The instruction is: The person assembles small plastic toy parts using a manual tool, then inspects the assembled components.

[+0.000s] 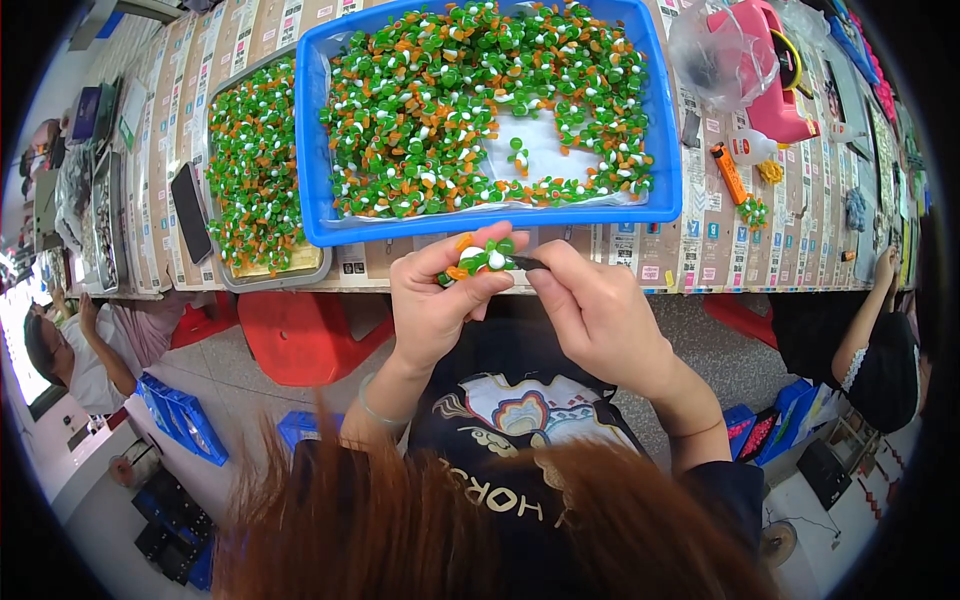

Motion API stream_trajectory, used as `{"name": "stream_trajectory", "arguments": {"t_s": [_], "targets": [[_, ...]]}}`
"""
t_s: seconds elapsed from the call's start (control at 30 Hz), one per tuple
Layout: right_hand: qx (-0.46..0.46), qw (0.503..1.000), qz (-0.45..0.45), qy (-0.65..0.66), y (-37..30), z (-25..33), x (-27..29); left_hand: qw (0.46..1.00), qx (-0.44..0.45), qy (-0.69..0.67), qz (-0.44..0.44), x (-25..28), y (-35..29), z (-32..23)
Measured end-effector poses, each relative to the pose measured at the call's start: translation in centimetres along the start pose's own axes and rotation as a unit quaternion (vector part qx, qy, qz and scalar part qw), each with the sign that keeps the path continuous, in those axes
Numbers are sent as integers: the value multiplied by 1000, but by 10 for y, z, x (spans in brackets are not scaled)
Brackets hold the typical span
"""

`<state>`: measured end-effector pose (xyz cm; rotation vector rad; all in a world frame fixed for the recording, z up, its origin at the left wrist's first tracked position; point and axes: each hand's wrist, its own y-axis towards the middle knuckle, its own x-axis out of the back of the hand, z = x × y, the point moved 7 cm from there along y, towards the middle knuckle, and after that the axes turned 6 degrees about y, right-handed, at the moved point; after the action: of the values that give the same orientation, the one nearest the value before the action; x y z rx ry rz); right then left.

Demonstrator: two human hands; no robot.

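Observation:
My left hand (437, 290) is closed around several small green, white and orange plastic figures (486, 258), pinched between thumb and fingers just in front of the blue tray. In my right hand (600, 310) is a thin dark tool (528, 263), its tip touching or very near the figures; its exact kind is hidden by the fingers. Beyond both hands, the blue tray (490, 232) holds a great heap of the same figures on a white liner. A patch of liner shows right of its middle, with a lone figure (518, 157) on it.
A grey tray (322, 268) of similar figures stands left, beside a dark phone (190, 213). Right are an orange cutter (730, 172), a white bottle (750, 147) and a pink jug (765, 85). A red stool (300, 335) is below the table edge; people sit at both sides.

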<state>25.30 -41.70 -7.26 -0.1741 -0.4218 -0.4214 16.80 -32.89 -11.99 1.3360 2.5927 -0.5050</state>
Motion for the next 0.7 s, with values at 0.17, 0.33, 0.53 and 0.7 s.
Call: {"name": "stream_trajectory", "arguments": {"t_s": [0.17, 0.33, 0.53, 0.7], "targets": [[-17, 999, 26, 21, 0, -3, 0, 1000, -8, 19, -13, 2, -2, 1], [-31, 994, 58, 85, 1, -1, 0, 1000, -14, 21, -8, 2, -6, -2], [11, 997, 70, 27, 2, 7, 12, 999, -29, -9, 16, -6, -5, -10], [57, 997, -40, -27, 0, 23, 26, 995, -10, -101, 26, -6, -3, -12]]}}
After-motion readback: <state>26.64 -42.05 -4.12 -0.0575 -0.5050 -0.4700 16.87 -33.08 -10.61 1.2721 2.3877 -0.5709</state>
